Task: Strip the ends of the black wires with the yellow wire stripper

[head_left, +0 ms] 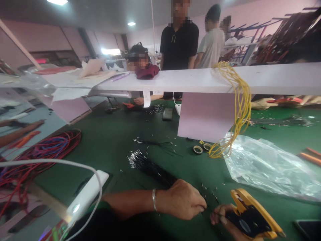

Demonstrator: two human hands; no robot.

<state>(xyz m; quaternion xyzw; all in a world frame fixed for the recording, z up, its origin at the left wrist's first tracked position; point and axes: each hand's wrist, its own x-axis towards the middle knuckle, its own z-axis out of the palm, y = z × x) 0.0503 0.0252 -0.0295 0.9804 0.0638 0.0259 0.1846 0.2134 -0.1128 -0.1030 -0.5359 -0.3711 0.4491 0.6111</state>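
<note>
My left hand (184,200), with a silver bracelet on its wrist, is closed in a pinch near the lower middle; what its fingertips hold is too small to name. To its right, my right hand (227,217) grips a yellow and black hand tool (253,214), its fingertips close to my left hand's. Behind my left hand lies a bundle of black wires (150,167) with shiny metal ends. A few loose small metal pieces (213,194) are scattered on the green table (110,134) between and beyond the hands.
A white shelf (185,80) spans the table, with yellow wires (240,110) hanging off it. Clear plastic (271,164) lies right, tape rolls (198,149) centre, red and blue wire coils (52,147) left. A white cable (75,164) crosses the lower left. People stand and work beyond.
</note>
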